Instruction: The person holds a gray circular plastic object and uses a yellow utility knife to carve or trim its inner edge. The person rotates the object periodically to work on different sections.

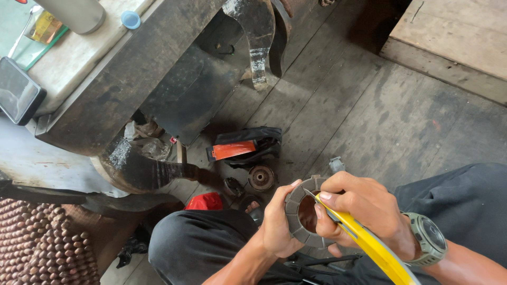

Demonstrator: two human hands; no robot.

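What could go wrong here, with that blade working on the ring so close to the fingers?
1. The yellow-handled knife in the right hand has its tip at the inner edge of the grey segmented ring-shaped disc; a slip could cut the left hand gripping it.
2. The disc is held in the air above the lap, so it may twist or drop onto the dark wooden floor.

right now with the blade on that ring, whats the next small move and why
Probably draw the yellow knife along the ring edge: its tip already rests on the ring's upper rim, and the left hand braces the ring while the right hand grips the knife.
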